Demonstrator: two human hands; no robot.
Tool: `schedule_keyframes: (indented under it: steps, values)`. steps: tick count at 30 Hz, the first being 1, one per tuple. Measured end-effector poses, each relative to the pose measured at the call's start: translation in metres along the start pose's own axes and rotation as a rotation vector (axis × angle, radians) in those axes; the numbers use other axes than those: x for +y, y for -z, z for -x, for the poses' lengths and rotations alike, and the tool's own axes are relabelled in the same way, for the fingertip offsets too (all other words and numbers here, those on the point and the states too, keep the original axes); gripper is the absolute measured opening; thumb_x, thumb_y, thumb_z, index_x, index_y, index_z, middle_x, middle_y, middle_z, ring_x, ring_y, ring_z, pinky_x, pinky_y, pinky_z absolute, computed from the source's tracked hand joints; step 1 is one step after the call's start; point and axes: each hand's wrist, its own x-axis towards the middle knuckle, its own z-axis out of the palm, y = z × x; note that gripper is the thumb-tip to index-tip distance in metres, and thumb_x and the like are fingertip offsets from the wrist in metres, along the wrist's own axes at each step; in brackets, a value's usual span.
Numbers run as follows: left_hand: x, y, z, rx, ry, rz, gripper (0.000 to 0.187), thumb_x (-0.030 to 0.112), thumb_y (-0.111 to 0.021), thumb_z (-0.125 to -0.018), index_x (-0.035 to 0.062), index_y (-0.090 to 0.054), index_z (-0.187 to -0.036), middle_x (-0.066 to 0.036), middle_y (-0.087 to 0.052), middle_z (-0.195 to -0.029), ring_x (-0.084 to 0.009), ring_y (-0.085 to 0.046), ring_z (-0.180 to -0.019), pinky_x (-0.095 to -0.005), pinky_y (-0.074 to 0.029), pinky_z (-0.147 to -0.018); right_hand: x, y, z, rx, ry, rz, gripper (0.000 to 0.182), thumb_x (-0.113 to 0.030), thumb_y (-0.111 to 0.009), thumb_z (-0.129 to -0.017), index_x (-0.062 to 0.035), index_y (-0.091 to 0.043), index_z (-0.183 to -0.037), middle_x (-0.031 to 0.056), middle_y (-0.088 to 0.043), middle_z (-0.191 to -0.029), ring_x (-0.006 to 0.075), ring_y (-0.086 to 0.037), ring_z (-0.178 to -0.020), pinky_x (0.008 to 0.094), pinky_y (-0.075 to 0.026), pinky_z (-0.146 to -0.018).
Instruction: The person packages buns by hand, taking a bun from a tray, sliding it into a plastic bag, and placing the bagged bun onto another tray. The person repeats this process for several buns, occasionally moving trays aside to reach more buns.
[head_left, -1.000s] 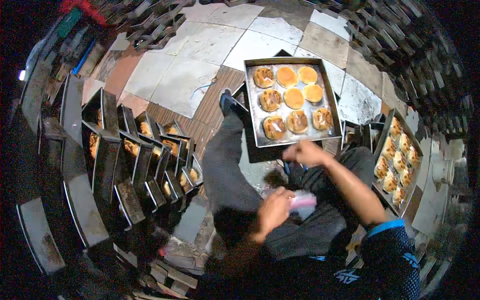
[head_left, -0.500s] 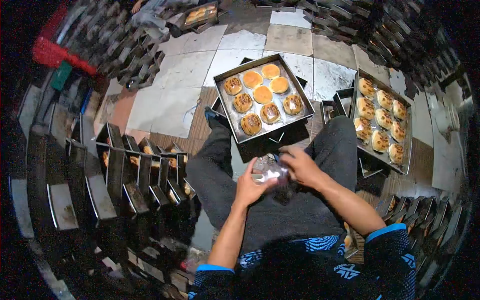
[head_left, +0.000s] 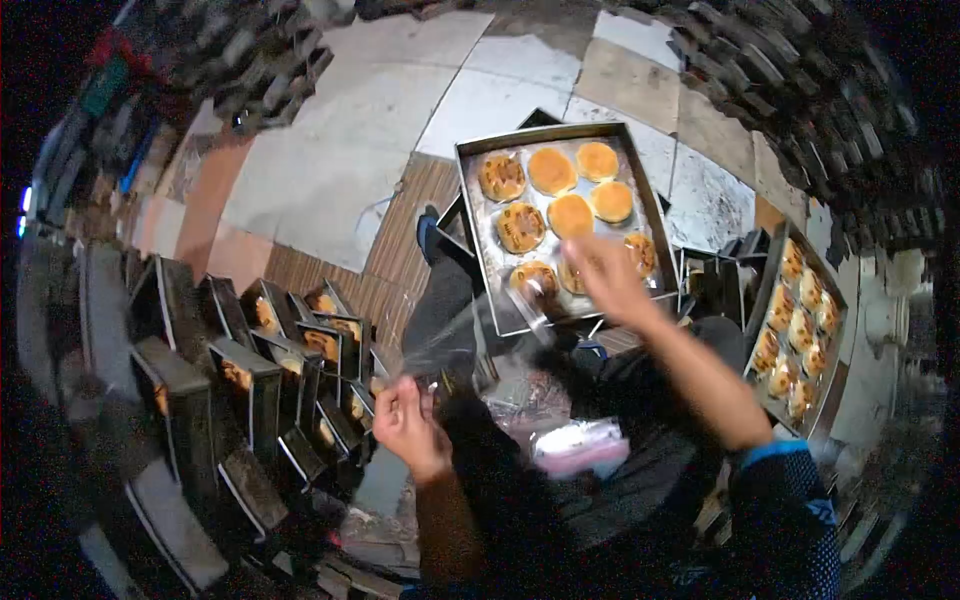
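My left hand [head_left: 410, 430] is closed at the left of my lap, pinching a thin clear plastic bag [head_left: 445, 345] that stretches up and right. Smeared by motion, my right hand [head_left: 612, 280] hangs over the front of a square metal tray [head_left: 465, 185] and partly hides its buns; whether it grips anything is unclear. The tray holds plain golden buns [head_left: 551, 171] at the top and right, and buns with dark markings [head_left: 520, 227] at the left and front. On my lap lies a shiny pack of clear plastic [head_left: 580, 447].
A second tray [head_left: 838, 375] of topped buns stands at the right. Many dark metal tins [head_left: 265, 400], several with bread inside, crowd the left side. Further tins [head_left: 740, 50] line the back right. Tiled floor [head_left: 340, 100] shows behind the tray.
My hands have parted: the left moved left and down, the right up to the tray's front. The view has shifted, and plastic now stretches from my left hand.
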Motion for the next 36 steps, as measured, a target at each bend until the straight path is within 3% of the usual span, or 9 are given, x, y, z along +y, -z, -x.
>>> schedule_keyframes:
  steps: [4,9,15,19,21,24,26,29,36]
  values:
    - [-0.003,-0.006,-0.012,0.025,0.045,0.033,0.026,0.022,-0.067,-0.088,-0.0017,-0.059,-0.081,-0.007,-0.059,-0.071,-0.0134,-0.052,-0.058,-0.0264,-0.042,-0.053,0.173,-0.04,-0.166,-0.338,-0.127,0.723,0.052,-0.035,-0.043,-0.095,0.0018,-0.046,-0.131,0.0284,-0.05,-0.129,0.043,-0.046,-0.121,0.0468,-0.037,-0.103]
    - [-0.018,-0.004,-0.011,0.017,0.017,0.138,0.028,0.025,-0.065,-0.089,-0.0021,-0.06,-0.082,-0.01,-0.061,-0.075,-0.0153,-0.054,-0.058,-0.029,-0.044,-0.052,0.263,-0.049,-0.283,-0.345,0.042,0.802,0.046,-0.043,-0.044,-0.095,-0.0053,-0.07,-0.095,0.0256,-0.065,-0.085,0.0423,-0.062,-0.084,0.0477,-0.049,-0.075]
    - [-0.03,-0.006,-0.01,-0.008,-0.015,0.144,0.032,0.029,-0.062,-0.091,-0.0025,-0.061,-0.083,-0.013,-0.062,-0.08,-0.0177,-0.055,-0.057,-0.0321,-0.047,-0.051,0.23,-0.017,-0.256,-0.74,0.214,0.737,0.044,-0.039,-0.04,-0.099,-0.0028,-0.058,-0.113,0.0239,-0.061,-0.093,0.0389,-0.06,-0.09,0.0449,-0.046,-0.08]
    - [-0.011,-0.015,-0.013,-0.033,0.02,-0.177,0.031,0.03,-0.06,-0.092,-0.0011,-0.062,-0.089,-0.012,-0.063,-0.082,-0.0147,-0.055,-0.057,-0.0291,-0.045,-0.048,0.25,0.051,-0.213,0.075,-0.074,0.247,0.049,-0.042,-0.042,-0.098,0.0009,-0.055,-0.117,0.0189,-0.066,-0.101,0.0334,-0.064,-0.096,0.0453,-0.051,-0.082]
    - [-0.024,-0.001,-0.007,-0.034,0.248,-0.076,0.026,0.026,-0.063,-0.091,0.0003,-0.063,-0.092,-0.01,-0.063,-0.08,-0.0118,-0.053,-0.056,-0.0266,-0.044,-0.047,0.214,0.078,-0.171,0.159,-0.644,-0.808,0.046,-0.038,-0.046,-0.097,0.003,-0.057,-0.114,0.016,-0.065,-0.108,0.0275,-0.064,-0.102,0.0437,-0.051,-0.089]
    - [0.018,-0.031,-0.01,-0.028,0.168,-0.154,0.019,0.022,-0.063,-0.092,0.0031,-0.064,-0.092,0.003,-0.054,-0.069,-0.0061,-0.048,-0.052,-0.0228,-0.037,-0.046,0.032,0.086,-0.017,0.148,-0.719,-1.318,0.034,-0.024,-0.057,-0.089,0.0023,-0.058,-0.11,0.0144,-0.066,-0.095,0.0202,-0.068,-0.075,0.0222,-0.055,-0.051]
    - [0.028,-0.037,0.006,-0.096,0.146,-0.217,0.019,0.016,-0.065,-0.091,-0.0013,-0.065,-0.1,0.0,-0.061,-0.075,-0.0045,-0.05,-0.058,-0.0196,-0.038,-0.05,0.007,0.083,0.062,-0.235,-0.102,-0.726,0.023,-0.007,-0.068,-0.078,0.0009,-0.061,-0.099,0.0044,-0.061,-0.074,0.0055,-0.056,-0.06,0.0249,-0.051,-0.05]
    - [0.015,-0.028,0.03,-0.247,-0.087,-0.377,0.022,0.008,-0.066,-0.089,-0.0035,-0.065,-0.107,-0.004,-0.065,-0.09,-0.0089,-0.059,-0.075,-0.0189,-0.047,-0.066,-0.069,0.054,0.118,-0.396,-0.513,-0.946,0.048,-0.011,-0.075,-0.078,0.0034,-0.058,-0.121,0.0034,-0.067,-0.095,0.0072,-0.062,-0.082,0.022,-0.05,-0.077]
    - [0.092,-0.045,0.118,-0.577,0.215,0.522,0.077,0.057,-0.036,-0.096,-0.0009,-0.023,-0.146,-0.017,-0.039,-0.143,-0.0257,-0.048,-0.123,-0.0409,-0.039,-0.102,-0.166,0.045,0.189,-0.171,0.57,-0.073,0.06,-0.004,-0.064,-0.079,-0.0032,-0.045,-0.137,0.0224,-0.039,-0.144,0.0408,-0.04,-0.132,0.0458,-0.035,-0.109]
